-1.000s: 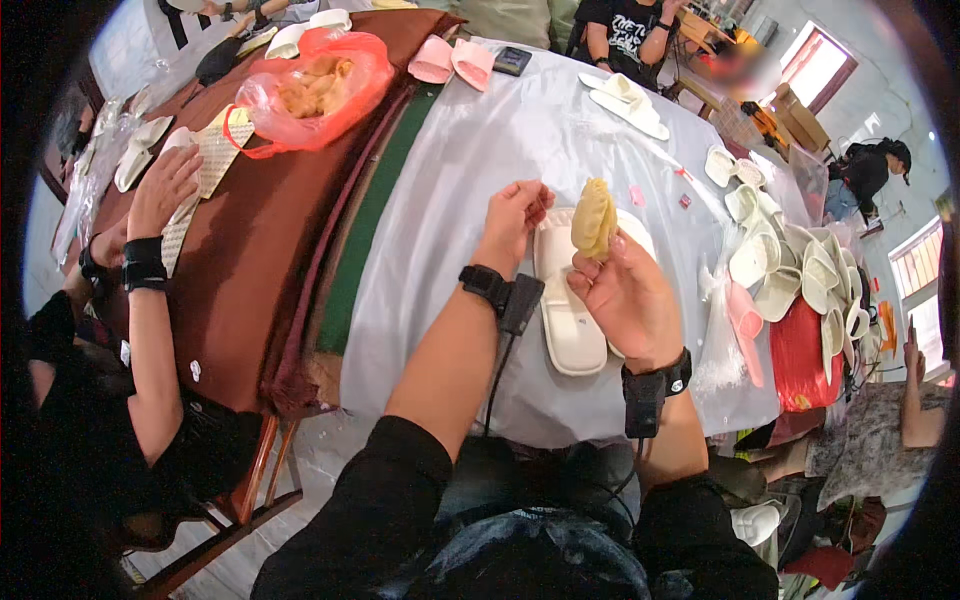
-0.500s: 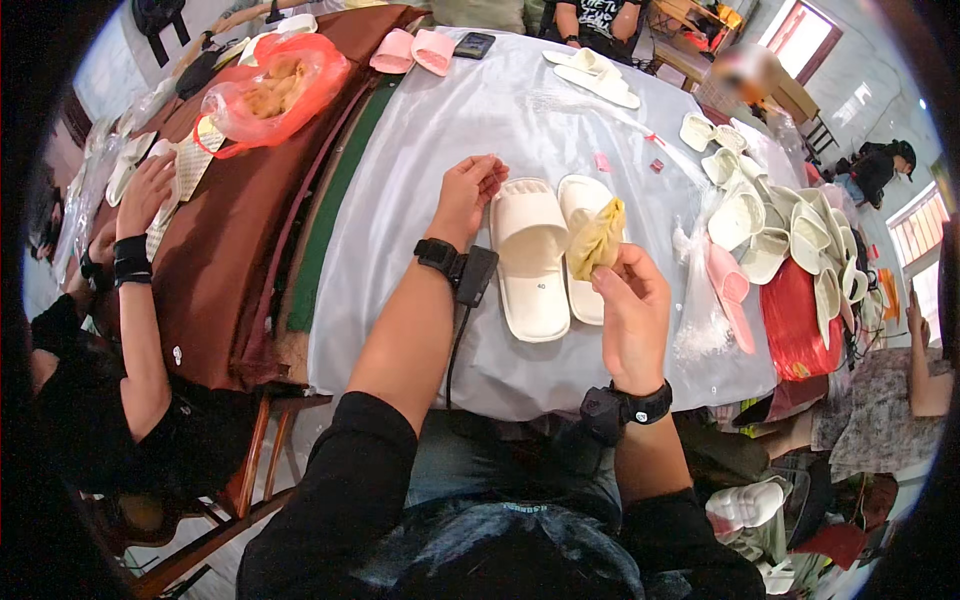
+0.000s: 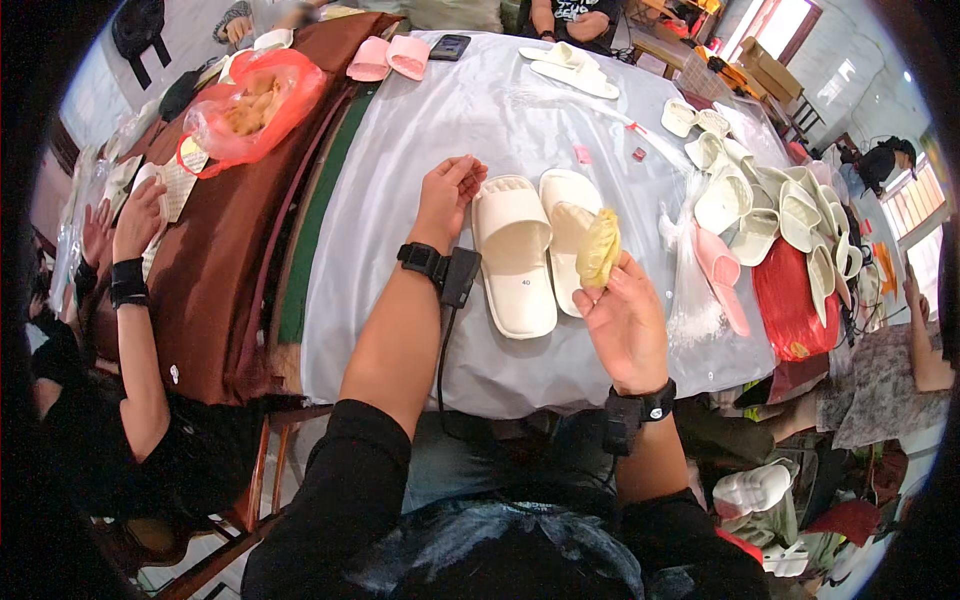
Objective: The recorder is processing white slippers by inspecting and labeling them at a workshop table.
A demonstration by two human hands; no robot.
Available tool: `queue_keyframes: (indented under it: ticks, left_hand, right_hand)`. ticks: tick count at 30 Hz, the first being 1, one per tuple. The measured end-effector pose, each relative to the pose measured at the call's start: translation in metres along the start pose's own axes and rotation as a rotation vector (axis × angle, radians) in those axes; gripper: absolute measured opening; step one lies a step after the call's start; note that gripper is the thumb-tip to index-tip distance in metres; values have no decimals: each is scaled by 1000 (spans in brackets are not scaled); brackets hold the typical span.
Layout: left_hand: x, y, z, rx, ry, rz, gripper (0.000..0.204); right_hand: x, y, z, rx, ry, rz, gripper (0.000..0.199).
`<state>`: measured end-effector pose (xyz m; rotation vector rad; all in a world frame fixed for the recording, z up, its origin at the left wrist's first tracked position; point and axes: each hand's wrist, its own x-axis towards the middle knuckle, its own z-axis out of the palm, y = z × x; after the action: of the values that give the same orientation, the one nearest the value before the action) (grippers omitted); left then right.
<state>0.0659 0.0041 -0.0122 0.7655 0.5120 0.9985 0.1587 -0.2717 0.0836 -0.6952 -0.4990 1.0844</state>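
Two cream slippers lie side by side on the table, toes pointing away from me: the left slipper (image 3: 513, 258) and the right slipper (image 3: 567, 222). My right hand (image 3: 628, 325) pinches a crumpled yellow cloth (image 3: 599, 248) between thumb and fingers. The cloth is up at the outer side of the right slipper and hides part of its edge. Beside the left slipper's toe strap is my left hand (image 3: 450, 200), its fingers curled together with nothing visible in them. Both wrists wear black bands with small boxes.
Cream slippers (image 3: 755, 210) pile up at the right, near a pink slipper (image 3: 720, 275) and a red bag (image 3: 795, 300). Pink slippers (image 3: 388, 58), a phone (image 3: 450, 47) and white slippers (image 3: 572, 70) lie at the back. A co-worker's hand (image 3: 140, 220) is at the left.
The yellow cloth in my right hand has shifted slightly right relative to the slippers, uncovering more of the right slipper. My left hand stays by the left slipper. The whole view has shifted a little.
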Motion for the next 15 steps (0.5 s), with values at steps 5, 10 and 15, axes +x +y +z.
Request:
queue_keyframes:
  ticks: [5,10,15]
  left_hand:
    - [2,1,-1,14,-12,-10,12]
    - [1,-1,0,-7,7,-4,14]
    - [2,-2,-1,27,-5,16,12]
  right_hand:
    - [-7,-9,16,250,-69,179,39]
    - [-42,-26,61,299,-7,268,39]
    - [-78,-35,99,278,-350,419,44]
